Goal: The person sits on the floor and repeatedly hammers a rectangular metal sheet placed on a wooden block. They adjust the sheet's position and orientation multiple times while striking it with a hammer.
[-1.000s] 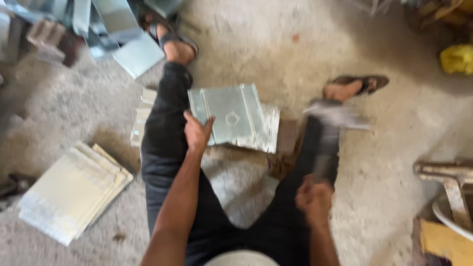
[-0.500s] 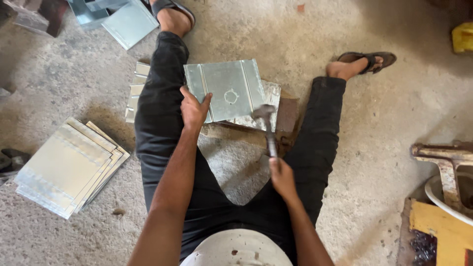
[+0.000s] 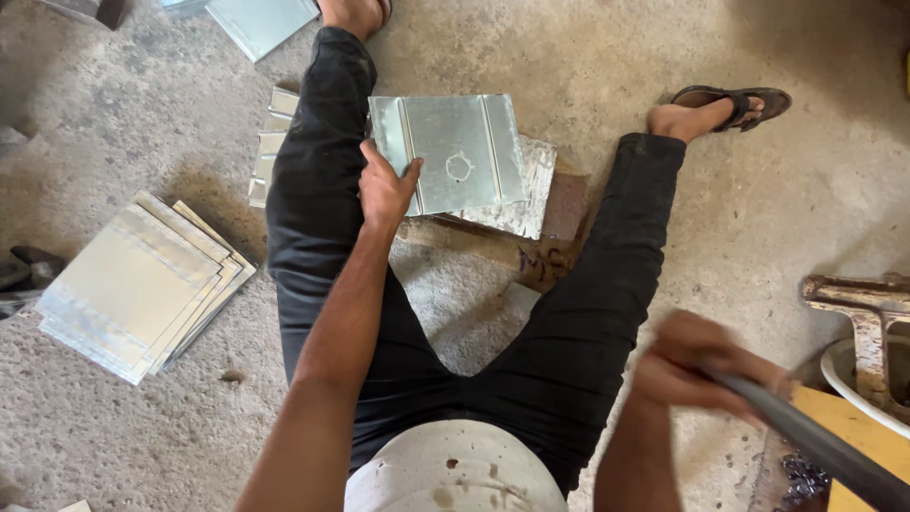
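I sit on the concrete floor with legs spread. A square galvanized metal sheet [image 3: 453, 152] with two raised ribs and a punched round mark lies between my legs on a worn metal block [image 3: 545, 204]. My left hand [image 3: 384, 190] presses on the sheet's near left corner, fingers spread. My right hand [image 3: 697, 365] is drawn back at the lower right, blurred, shut on a dark hammer handle [image 3: 815, 446] that runs off toward the bottom right corner; the hammer's head is out of view.
A stack of similar sheets [image 3: 137, 284] lies on the floor at left, several more [image 3: 270, 142] sit behind my left leg, and one [image 3: 261, 21] at the top. A rusty metal fixture [image 3: 867, 303] and a yellow board [image 3: 853, 436] are at right.
The hammer was down on the sheet half a second ago; my right hand has since swung it back and down to the lower right. My left hand stays on the sheet.
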